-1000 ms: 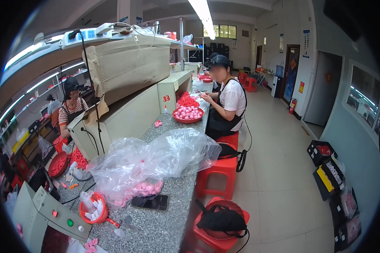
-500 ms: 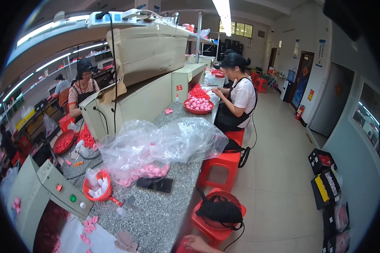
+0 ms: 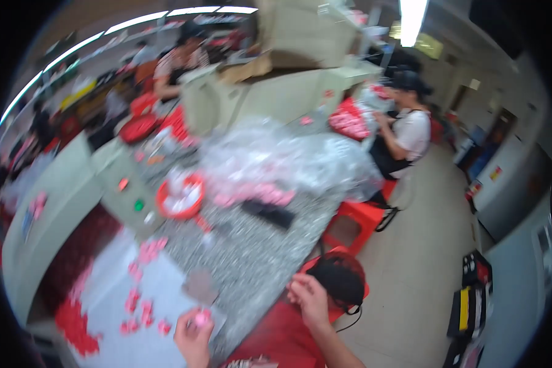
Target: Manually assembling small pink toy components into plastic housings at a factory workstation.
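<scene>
My left hand (image 3: 192,341) is raised at the lower edge, over the corner of a white sheet (image 3: 110,276). Its thumb and fingers pinch a small pink piece (image 3: 203,317). To the right, my right hand (image 3: 311,299) hangs in front of the table edge with fingers curled together; blur hides whether anything is in them. Several pink pieces (image 3: 147,313) lie scattered on the sheet, beside a heap of red pieces (image 3: 78,328). A grey-brown flat scrap (image 3: 200,286) lies just beyond my left hand.
A pale machine housing (image 3: 119,190) with coloured buttons stands at the left. On the speckled table (image 3: 251,251) are a red basket (image 3: 182,211), a black phone (image 3: 268,213) and crumpled clear plastic (image 3: 288,156). A black bag (image 3: 337,279) rests on a red stool. A co-worker (image 3: 405,126) sits farther along.
The view has tilted down and turned left. My left hand has come into sight with a pink piece, and my right hand has risen from the lower edge.
</scene>
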The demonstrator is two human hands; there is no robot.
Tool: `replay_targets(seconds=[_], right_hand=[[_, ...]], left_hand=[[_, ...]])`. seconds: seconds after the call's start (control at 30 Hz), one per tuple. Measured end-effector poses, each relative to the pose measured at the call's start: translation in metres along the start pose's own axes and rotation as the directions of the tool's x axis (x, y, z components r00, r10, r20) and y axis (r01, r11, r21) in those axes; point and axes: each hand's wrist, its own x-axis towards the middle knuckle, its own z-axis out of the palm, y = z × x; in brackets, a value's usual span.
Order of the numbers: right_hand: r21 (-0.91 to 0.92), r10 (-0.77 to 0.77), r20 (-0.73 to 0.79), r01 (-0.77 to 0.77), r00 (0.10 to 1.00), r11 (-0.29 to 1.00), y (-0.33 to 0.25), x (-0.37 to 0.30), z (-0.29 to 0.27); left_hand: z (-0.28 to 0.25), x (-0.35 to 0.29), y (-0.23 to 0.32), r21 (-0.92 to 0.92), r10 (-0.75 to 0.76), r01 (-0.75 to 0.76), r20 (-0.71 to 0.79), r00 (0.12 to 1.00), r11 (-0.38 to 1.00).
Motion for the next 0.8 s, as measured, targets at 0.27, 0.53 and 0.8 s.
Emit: replay_targets(seconds=[0.27,0.53,0.8], right_hand=[[-0.118,0.144,0.513,-0.097,0.846,0.988,0.009,-0.035,0.123],[-0.204,0.188,0.702,-0.059,0.687,0.977,0.035,-0.076,0.190],[-0.344,-0.319,0.771,0.782,0.552,0.521,0.049,-0.063,0.223]], left_hand=[[-0.038,0.019,0.026,0.336,0.430,-0.404,-0.005,0.903,0.851],[-0.093,0.008,0.029,0.441,0.530,-0.422,-0.153,0.834,0.792],[-0.130,-0.018,0.026,0.358,0.578,-0.501,-0.150,0.803,0.788]])
